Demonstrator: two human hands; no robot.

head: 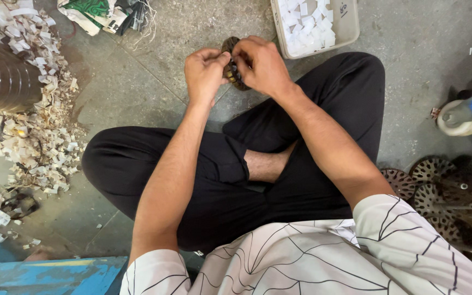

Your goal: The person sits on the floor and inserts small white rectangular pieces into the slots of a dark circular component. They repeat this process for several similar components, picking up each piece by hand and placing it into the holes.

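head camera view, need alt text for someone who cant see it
Seated cross-legged on a concrete floor, a person grips a dark slotted metal ring in the left hand and right hand. A tray of white paper strips sits just beyond.

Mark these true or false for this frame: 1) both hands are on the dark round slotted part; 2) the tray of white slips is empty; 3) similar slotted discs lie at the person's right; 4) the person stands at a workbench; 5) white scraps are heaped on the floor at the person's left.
1) True: the left hand and right hand both grip the dark round slotted part.
2) False: the grey tray holds many white slips.
3) True: slotted discs lie on the floor there.
4) False: the person sits cross-legged on the concrete floor.
5) True: the heap of white scraps is there.
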